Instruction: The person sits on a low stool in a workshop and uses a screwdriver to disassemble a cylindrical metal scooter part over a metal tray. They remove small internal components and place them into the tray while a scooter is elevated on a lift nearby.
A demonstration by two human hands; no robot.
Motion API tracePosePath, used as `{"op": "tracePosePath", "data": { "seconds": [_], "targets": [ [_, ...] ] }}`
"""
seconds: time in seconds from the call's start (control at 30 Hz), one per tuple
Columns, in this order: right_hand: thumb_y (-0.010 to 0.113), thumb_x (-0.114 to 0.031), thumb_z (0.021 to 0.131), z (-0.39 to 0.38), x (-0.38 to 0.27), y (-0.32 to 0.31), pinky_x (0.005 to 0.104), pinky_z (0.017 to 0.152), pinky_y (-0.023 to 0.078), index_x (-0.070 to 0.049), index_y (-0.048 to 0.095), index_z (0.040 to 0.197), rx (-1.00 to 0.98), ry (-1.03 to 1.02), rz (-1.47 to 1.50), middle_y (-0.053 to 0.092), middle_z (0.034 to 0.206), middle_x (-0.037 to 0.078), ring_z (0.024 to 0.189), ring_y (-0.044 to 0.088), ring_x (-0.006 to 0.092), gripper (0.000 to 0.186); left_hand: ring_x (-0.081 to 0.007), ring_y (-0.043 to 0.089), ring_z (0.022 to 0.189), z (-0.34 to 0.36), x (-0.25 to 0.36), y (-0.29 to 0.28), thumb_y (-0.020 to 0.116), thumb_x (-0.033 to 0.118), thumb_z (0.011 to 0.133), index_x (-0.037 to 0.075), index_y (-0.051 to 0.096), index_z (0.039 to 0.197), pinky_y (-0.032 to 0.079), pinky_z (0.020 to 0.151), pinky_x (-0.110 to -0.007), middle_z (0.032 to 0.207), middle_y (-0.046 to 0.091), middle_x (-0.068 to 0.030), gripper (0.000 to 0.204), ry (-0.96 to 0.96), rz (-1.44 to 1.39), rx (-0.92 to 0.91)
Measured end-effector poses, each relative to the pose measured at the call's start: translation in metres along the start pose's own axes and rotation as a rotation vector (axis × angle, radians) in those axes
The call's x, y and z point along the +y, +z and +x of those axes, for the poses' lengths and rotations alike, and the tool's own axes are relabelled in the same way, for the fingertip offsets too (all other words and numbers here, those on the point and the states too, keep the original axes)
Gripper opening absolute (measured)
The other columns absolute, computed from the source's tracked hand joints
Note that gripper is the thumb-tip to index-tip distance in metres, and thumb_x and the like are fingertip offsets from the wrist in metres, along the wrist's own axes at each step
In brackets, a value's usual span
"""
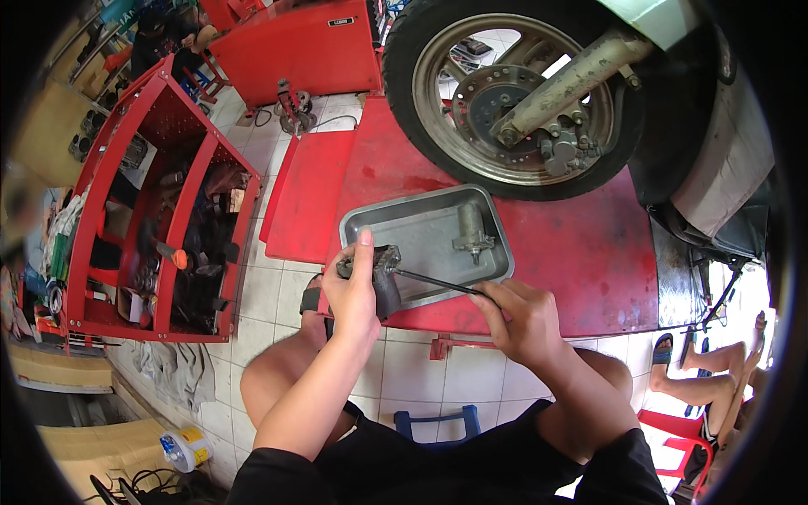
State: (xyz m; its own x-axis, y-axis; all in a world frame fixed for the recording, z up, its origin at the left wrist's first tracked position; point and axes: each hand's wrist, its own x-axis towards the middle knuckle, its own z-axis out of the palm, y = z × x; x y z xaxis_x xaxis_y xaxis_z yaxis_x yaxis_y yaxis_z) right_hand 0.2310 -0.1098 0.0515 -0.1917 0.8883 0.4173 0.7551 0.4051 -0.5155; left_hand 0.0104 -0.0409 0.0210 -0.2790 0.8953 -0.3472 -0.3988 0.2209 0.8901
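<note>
Metal part (386, 290), dark and grimy, in the left hand (352, 293), over the near left corner of a shallow grey tray (418, 220). Thumb of that hand raised along the part's left side, other fingers wrapped behind and largely hidden; a narrow, closed hold. Right hand (523, 322) just off the tray's near right corner, thumb and fingers drawn tight around a slim black rod (438, 283), its left end slanting up to the right side of the metal part. Cannot tell whether seated in it or merely touching.

Inside the tray, toward the right, a grey cylinder (470, 223) with a wider near end and a short stub pointing at the near rim, apart from both hands. Beneath the tray, a scuffed red platform (581, 261), stretching on to the right. At the platform's far side, a motorcycle wheel (401, 93) with black tyre, perforated brake disc (469, 105), weathered fork leg (581, 87) and a caliper (562, 156) beside the disc.

To the left, on white floor tiles (257, 295), an open red cart (187, 198) crowded with tools, among them an orange handle (174, 255). Nearer, a crumpled grey cloth (174, 370), then a white bucket (183, 449). Between the knees, low down, a blue stool (436, 416). At right, a seated person (715, 383) and a red chair (677, 425).
</note>
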Motion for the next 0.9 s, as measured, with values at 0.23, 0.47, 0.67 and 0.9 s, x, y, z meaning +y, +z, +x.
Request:
{"op": "tracePosePath", "data": {
  "seconds": [0.23,0.47,0.67,0.9],
  "targets": [
    [0.071,-0.014,0.088,0.001,-0.002,-0.003,0.0368,0.046,0.045,-0.004,0.070,0.094,-0.004,-0.020,-0.036,0.059,0.068,0.008,0.054,0.058,0.0277,0.011,-0.0082,0.059,0.074,0.004,-0.002,-0.001,0.072,0.034,0.093,-0.001,0.064,0.094,0.048,0.068,-0.024,0.086,0.065,-0.0040,0.035,0.061,0.049,0.000],
    [0.067,-0.011,0.090,0.001,0.011,-0.011,0.0432,0.055,0.048,0.002,0.069,0.094,-0.282,0.170,0.322,0.065,0.074,0.017,0.063,0.060,0.0374,0.014,-0.0091,0.058,0.075,0.007,0.002,0.000,0.075,0.027,0.091,-0.002,0.064,0.091,0.048,0.072,-0.025,0.080,0.065,-0.0053,0.031,0.479,0.430,-0.076],
    [0.070,-0.013,0.084,-0.009,0.015,-0.001,0.0424,0.054,0.049,-0.002,0.072,0.094,-0.128,0.184,0.192,0.065,0.071,0.014,0.063,0.062,0.0355,0.015,-0.0110,0.058,0.073,0.007,-0.005,0.002,0.078,0.030,0.087,-0.004,0.064,0.089,0.049,0.072,-0.027,0.077,0.066,-0.0068,0.037,0.495,0.494,-0.091],
    [0.071,-0.013,0.082,-0.006,0.010,0.006,0.0431,0.054,0.049,-0.004,0.072,0.087,-0.012,0.136,-0.063,0.064,0.075,0.009,0.062,0.061,0.0336,0.010,-0.0088,0.056,0.070,0.018,-0.012,0.003,0.081,0.034,0.084,-0.004,0.064,0.088,0.047,0.068,-0.024,0.074,0.064,-0.0041,0.042,0.400,0.448,-0.089]
  ]
}}
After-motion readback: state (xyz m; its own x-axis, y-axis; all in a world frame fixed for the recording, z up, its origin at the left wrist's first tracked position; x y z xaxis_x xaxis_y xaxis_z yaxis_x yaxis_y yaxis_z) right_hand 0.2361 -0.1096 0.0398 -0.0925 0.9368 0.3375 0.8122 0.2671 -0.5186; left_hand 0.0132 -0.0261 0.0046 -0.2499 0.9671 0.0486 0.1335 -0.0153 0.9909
